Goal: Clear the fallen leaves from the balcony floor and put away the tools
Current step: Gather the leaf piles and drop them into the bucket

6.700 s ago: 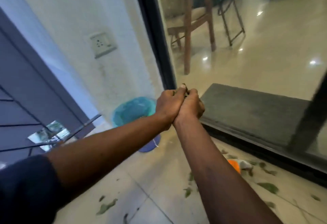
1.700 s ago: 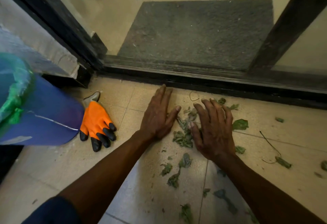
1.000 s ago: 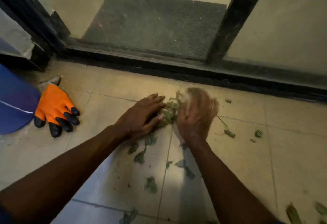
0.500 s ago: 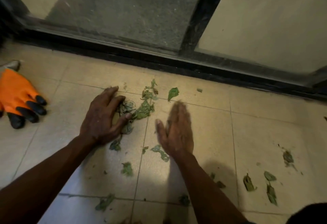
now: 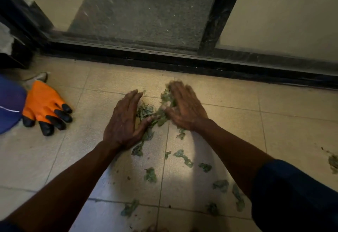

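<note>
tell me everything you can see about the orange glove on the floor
The orange glove lies flat on the tiled floor at the left, unworn. Its body is orange, fabric-like, its fingertips black and coated-looking, pointing lower right; a grey cuff sits at the far end. A blue container overlaps its left edge. Nothing else touches it.

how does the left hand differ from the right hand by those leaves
The left hand is sharp in the picture, its fingers straight and pointing toward the door track; the right hand is blurred and angled inward toward the left. The left hand lies along the left edge of the leaf pile, and the right hand lies along its right side, set farther forward. Both are bare, open, palms down, flanking the pile.
</note>
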`<state>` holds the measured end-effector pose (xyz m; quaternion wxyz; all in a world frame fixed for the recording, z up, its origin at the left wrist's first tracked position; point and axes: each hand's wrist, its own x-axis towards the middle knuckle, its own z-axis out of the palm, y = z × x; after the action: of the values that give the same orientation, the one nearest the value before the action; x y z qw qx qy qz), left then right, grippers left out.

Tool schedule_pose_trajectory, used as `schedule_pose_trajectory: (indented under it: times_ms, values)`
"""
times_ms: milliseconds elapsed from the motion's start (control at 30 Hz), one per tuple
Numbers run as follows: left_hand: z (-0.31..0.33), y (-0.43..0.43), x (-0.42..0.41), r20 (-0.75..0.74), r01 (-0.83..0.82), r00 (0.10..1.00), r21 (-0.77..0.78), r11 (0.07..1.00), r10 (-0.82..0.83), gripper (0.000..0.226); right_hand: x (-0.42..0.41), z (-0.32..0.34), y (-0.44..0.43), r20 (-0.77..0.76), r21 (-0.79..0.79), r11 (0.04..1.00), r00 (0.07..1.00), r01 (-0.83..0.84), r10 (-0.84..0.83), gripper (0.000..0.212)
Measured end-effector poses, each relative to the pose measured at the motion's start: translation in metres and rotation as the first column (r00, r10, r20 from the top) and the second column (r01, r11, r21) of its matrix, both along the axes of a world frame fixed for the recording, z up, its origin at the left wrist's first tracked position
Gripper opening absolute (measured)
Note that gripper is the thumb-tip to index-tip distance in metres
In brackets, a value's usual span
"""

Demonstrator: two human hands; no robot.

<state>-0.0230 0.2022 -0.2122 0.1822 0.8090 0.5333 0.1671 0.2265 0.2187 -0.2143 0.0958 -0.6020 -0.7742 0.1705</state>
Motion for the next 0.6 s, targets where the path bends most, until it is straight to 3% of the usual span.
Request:
schedule_pose_trajectory:
  times_ms: [67,167,267,367,433,533,600]
  values:
    - [0.0,0.0,0.0,0.009,0.021,1.0,-0.018,1.0,-0.021,0.081,-0.019,0.004,-0.008,-0.051,-0.025,0.98,0.98,-0.196,0.194,0.089]
    - [0.005,-0.005,-0.004,0.145,0.029,0.989,-0.062,0.998,-0.019,0.076,-0.027,0.009,-0.036,-0.112,-0.036,0.924,0.92,-0.381,0.375,0.091]
    - [0.014,-0.018,-0.017,0.195,0.139,0.973,-0.091,0.986,-0.119,0.092,-0.017,0.011,-0.057,0.084,0.014,0.873,0.871,-0.487,0.485,0.11]
    - [0.012,-0.039,-0.03,-0.003,0.299,0.954,-0.067,0.952,-0.3,0.117,-0.009,0.01,-0.06,0.229,-0.005,0.871,0.847,-0.491,0.479,0.126]
    - [0.004,-0.048,-0.03,-0.144,0.329,0.933,-0.028,0.944,-0.329,0.127,-0.01,0.011,-0.055,0.259,0.017,0.878,0.85,-0.479,0.459,0.124]
    - [0.003,-0.038,-0.017,-0.25,0.258,0.937,0.027,0.966,-0.243,0.126,-0.017,0.013,-0.042,0.315,0.118,0.852,0.833,-0.51,0.455,0.104]
    - [0.004,-0.023,-0.007,-0.265,0.241,0.941,0.083,0.967,-0.211,0.112,-0.022,0.012,-0.033,0.314,0.186,0.834,0.836,-0.519,0.45,0.082]
